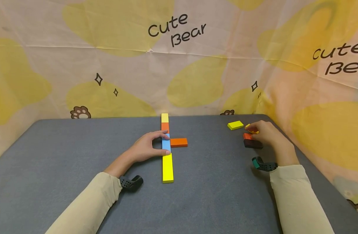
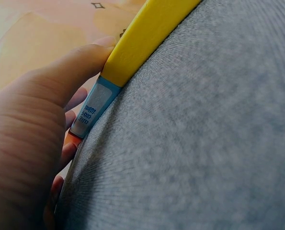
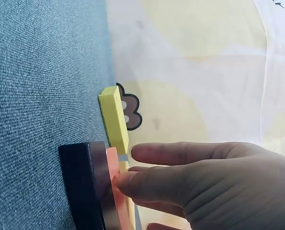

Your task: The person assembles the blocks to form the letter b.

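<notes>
A line of blocks runs away from me in the head view: a yellow block (image 1: 168, 169) nearest, a blue block (image 1: 166, 145), an orange-red block (image 1: 165, 127) and a pale yellow block (image 1: 164, 117) at the far end. My left hand (image 1: 146, 148) holds the blue block, thumb at its near end by the yellow block, fingers at its far end. An orange block (image 1: 179, 142) juts right from the blue one. My right hand (image 1: 265, 131) reaches over a group at the right; its thumb touches a red-orange block (image 3: 114, 184), beside a dark block (image 3: 85, 182), and its fingers partly cover a yellow-orange block (image 1: 254, 132).
Just left of the right-hand group lies a loose yellow block (image 1: 235, 125). A grey cloth-covered table (image 1: 214, 188) lies under everything. Behind and to the right hangs a printed curtain (image 1: 196, 81). Each wrist wears a dark strap.
</notes>
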Demonstrator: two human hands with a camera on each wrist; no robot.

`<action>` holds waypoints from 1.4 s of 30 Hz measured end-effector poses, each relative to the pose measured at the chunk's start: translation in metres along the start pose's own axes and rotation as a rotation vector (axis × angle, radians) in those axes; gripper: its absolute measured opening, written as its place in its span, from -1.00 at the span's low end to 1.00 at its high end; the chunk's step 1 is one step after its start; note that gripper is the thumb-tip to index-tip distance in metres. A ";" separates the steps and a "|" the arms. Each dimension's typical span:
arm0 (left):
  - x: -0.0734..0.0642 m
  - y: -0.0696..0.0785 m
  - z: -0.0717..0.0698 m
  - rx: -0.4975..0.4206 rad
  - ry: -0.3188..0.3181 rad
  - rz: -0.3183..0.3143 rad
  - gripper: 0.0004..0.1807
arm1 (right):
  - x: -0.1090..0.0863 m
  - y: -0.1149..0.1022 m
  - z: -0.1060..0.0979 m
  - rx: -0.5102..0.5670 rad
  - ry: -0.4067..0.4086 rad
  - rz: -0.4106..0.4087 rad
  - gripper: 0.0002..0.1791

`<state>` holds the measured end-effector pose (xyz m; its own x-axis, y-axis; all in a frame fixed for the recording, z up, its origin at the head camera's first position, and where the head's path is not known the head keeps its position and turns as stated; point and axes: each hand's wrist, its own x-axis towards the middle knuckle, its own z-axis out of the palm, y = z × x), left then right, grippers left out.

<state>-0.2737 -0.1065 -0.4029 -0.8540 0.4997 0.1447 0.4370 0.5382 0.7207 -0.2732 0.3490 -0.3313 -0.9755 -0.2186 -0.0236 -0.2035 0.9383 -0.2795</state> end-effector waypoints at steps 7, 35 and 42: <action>0.000 0.000 0.000 -0.002 -0.004 -0.006 -0.47 | 0.000 0.004 0.002 0.013 0.001 -0.001 -0.65; 0.000 -0.001 0.000 -0.002 -0.002 0.000 -0.46 | 0.001 0.005 0.003 0.041 0.001 -0.030 -0.67; 0.001 -0.001 0.000 0.002 -0.001 0.006 -0.45 | 0.003 0.001 0.006 0.037 0.002 -0.017 -0.68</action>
<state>-0.2744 -0.1064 -0.4036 -0.8512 0.5035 0.1483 0.4424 0.5363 0.7188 -0.2756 0.3478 -0.3373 -0.9722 -0.2335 -0.0164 -0.2166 0.9239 -0.3153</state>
